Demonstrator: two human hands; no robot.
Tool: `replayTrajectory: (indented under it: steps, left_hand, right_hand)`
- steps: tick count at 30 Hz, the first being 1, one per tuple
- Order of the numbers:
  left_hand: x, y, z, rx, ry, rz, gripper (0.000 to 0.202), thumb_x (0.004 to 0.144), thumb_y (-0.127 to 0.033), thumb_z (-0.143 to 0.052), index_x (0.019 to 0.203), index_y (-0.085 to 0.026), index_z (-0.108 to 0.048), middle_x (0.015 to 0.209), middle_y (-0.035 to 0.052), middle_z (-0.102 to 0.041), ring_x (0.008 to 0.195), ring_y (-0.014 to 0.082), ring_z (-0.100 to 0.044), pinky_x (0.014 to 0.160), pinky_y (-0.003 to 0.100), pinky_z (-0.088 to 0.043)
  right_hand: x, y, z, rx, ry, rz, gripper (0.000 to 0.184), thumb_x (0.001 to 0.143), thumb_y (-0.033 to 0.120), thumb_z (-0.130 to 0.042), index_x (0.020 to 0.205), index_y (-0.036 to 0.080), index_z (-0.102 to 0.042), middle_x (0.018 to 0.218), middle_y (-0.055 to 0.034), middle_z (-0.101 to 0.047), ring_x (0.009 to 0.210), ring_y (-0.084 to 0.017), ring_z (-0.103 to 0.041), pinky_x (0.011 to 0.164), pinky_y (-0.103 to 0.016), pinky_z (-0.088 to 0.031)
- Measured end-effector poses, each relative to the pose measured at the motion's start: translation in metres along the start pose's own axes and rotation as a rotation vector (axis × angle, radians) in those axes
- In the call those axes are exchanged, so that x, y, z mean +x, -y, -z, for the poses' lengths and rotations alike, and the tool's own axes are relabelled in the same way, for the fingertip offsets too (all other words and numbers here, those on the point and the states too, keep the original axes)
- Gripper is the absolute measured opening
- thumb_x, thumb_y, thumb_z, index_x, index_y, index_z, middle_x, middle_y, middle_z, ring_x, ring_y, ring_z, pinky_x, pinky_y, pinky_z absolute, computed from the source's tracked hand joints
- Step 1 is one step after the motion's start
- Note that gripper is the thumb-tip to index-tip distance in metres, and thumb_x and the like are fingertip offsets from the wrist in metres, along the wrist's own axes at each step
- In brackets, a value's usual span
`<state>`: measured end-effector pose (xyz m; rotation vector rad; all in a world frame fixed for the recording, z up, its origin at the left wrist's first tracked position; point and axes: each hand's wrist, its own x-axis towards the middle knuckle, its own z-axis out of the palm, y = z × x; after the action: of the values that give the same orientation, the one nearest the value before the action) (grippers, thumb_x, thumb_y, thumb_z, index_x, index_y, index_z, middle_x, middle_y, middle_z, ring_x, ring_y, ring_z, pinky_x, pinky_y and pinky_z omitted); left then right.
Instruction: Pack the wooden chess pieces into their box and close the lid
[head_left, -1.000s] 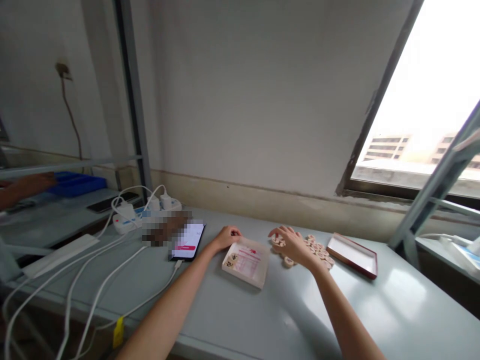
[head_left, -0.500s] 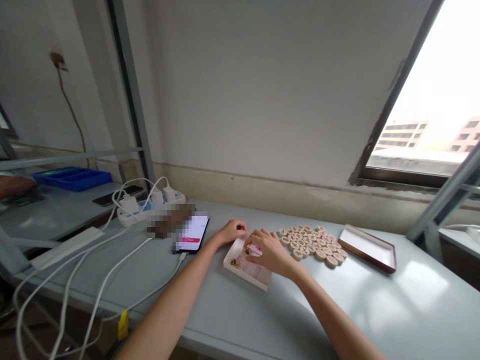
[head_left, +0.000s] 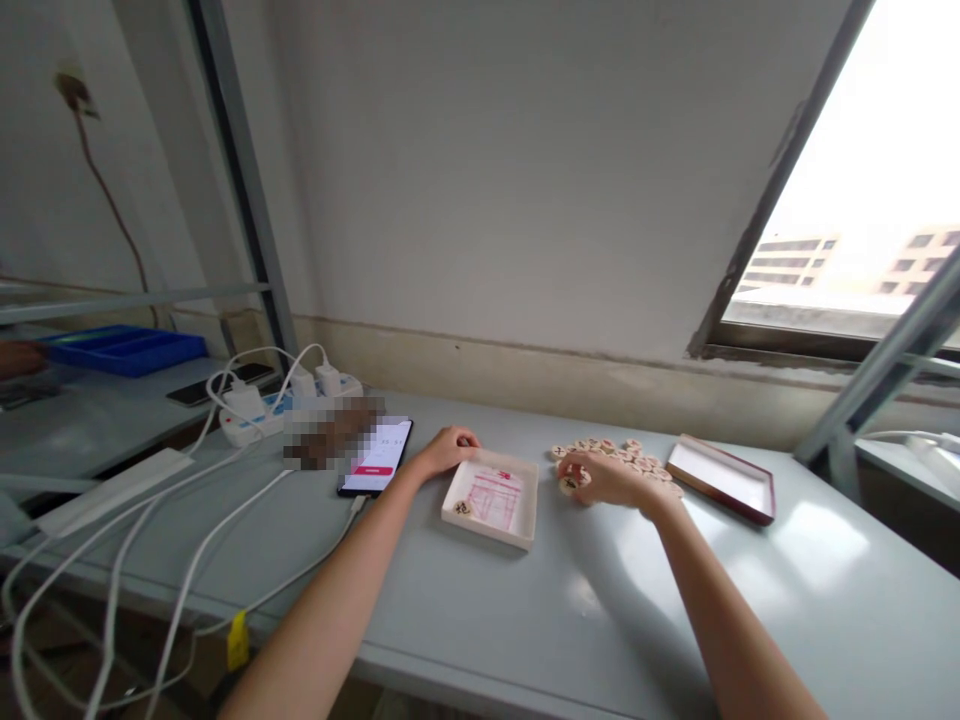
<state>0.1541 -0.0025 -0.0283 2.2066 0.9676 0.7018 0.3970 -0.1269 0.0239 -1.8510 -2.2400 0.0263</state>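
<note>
A shallow white box (head_left: pixel 490 537) lies on the table, its floor covered in pink-red print. One xiangqi piece (head_left: pixel 462 508) with a dark character sits in its near left corner. My left hand (head_left: pixel 450 452) is at the box's far left corner, fingers curled and holding the rim. To the right, my right hand (head_left: pixel 609 480) pinches a round xiangqi piece (head_left: pixel 573 482) with a dark mark, at the near left edge of a cluster of wooden pieces (head_left: pixel 651 467). The hand covers part of that cluster.
Right of the pieces lies a dark red box lid (head_left: pixel 724 484), white inside. At the left are a lit phone (head_left: pixel 381 455) on a cable, a power strip (head_left: pixel 300 405) with chargers, loose white cables and a blue tray (head_left: pixel 127 350). The wall (head_left: pixel 487 360) stands behind the table.
My right hand has moved right, from over the box to the cluster. A second piece seen under its fingers in the box no longer shows there. My left hand stays at the box.
</note>
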Motion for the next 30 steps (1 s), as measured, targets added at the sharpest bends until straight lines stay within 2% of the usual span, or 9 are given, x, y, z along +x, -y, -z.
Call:
replayTrajectory:
  steps: [3,8,11,14,17,21,23,26,30]
  left_hand:
    - [0.000,0.000,-0.001,0.006,0.003,-0.005,0.021,0.060,-0.020,-0.048,0.071,-0.010,-0.064,0.073,0.0046,-0.063,0.066,0.0142,-0.052,0.059,0.022,-0.038]
    - [0.001,0.000,-0.004,0.032,-0.017,-0.035,0.019,0.062,-0.022,-0.048,0.067,-0.010,-0.062,0.066,0.0025,-0.060,0.064,0.0136,-0.051,0.059,0.021,-0.037]
    - [0.001,-0.002,-0.006,0.032,-0.029,-0.025,0.018,0.061,-0.020,-0.047,0.065,-0.011,-0.061,0.062,0.0009,-0.058,0.061,0.0124,-0.049,0.058,0.021,-0.037]
    - [0.000,-0.004,-0.006,0.025,-0.035,-0.012,0.017,0.060,-0.019,-0.046,0.064,-0.011,-0.061,0.060,0.0000,-0.057,0.059,0.0117,-0.048,0.056,0.020,-0.037]
    - [0.001,-0.004,-0.004,0.015,-0.013,-0.025,0.018,0.060,-0.019,-0.045,0.063,-0.011,-0.061,0.059,0.0000,-0.057,0.059,0.0120,-0.048,0.056,0.020,-0.036]
    - [0.002,-0.001,0.001,0.037,0.003,-0.028,0.020,0.058,-0.019,-0.044,0.063,-0.011,-0.062,0.062,0.0019,-0.059,0.062,0.0137,-0.050,0.057,0.021,-0.035]
    - [0.001,0.000,0.004,0.049,-0.004,-0.013,0.021,0.058,-0.020,-0.045,0.064,-0.011,-0.062,0.064,0.0027,-0.060,0.063,0.0141,-0.050,0.057,0.022,-0.035]
    - [0.000,-0.001,0.007,0.049,-0.017,0.014,0.022,0.058,-0.021,-0.045,0.065,-0.011,-0.063,0.064,0.0034,-0.060,0.063,0.0147,-0.051,0.057,0.022,-0.035]
    - [-0.001,-0.002,0.007,0.046,-0.021,0.026,0.022,0.058,-0.021,-0.044,0.065,-0.011,-0.063,0.065,0.0042,-0.061,0.064,0.0152,-0.051,0.058,0.023,-0.035]
  right_hand:
    - [0.007,0.014,-0.001,0.119,0.080,0.088,0.027,0.064,0.011,-0.051,0.086,0.025,-0.061,0.077,-0.0016,-0.059,0.069,-0.015,-0.053,0.062,-0.027,-0.038]
    - [0.022,0.063,-0.030,0.264,-0.054,0.302,0.031,0.074,0.020,-0.051,0.104,0.024,-0.053,0.102,-0.0042,-0.055,0.093,-0.018,-0.049,0.078,-0.031,-0.037]
    - [0.023,0.091,-0.051,0.237,0.017,0.430,0.029,0.074,0.026,-0.053,0.103,0.028,-0.055,0.109,-0.0020,-0.054,0.101,-0.019,-0.046,0.083,-0.033,-0.033]
    - [0.022,0.104,-0.058,0.183,0.014,0.436,0.024,0.074,0.028,-0.053,0.097,0.027,-0.057,0.105,-0.0025,-0.055,0.098,-0.019,-0.047,0.083,-0.034,-0.032]
    - [0.021,0.096,-0.048,0.123,-0.040,0.378,0.023,0.071,0.038,-0.056,0.091,0.026,-0.060,0.100,-0.0034,-0.056,0.095,-0.021,-0.046,0.081,-0.036,-0.032]
    - [0.017,0.059,-0.019,0.112,-0.040,0.245,0.024,0.071,0.043,-0.055,0.088,0.027,-0.061,0.096,-0.0028,-0.055,0.092,-0.020,-0.046,0.079,-0.035,-0.033]
    - [0.013,0.036,-0.006,0.131,0.039,0.183,0.023,0.068,0.037,-0.060,0.088,0.026,-0.061,0.093,-0.0027,-0.055,0.090,-0.019,-0.047,0.077,-0.032,-0.035]
    - [0.005,0.008,0.004,0.163,0.243,0.174,0.021,0.065,0.031,-0.062,0.085,0.026,-0.062,0.086,-0.0008,-0.056,0.080,-0.015,-0.050,0.071,-0.026,-0.039]
    - [0.001,-0.006,0.001,0.148,0.267,0.123,0.019,0.059,0.024,-0.065,0.078,0.024,-0.062,0.079,0.0008,-0.056,0.075,-0.015,-0.052,0.067,-0.024,-0.039]
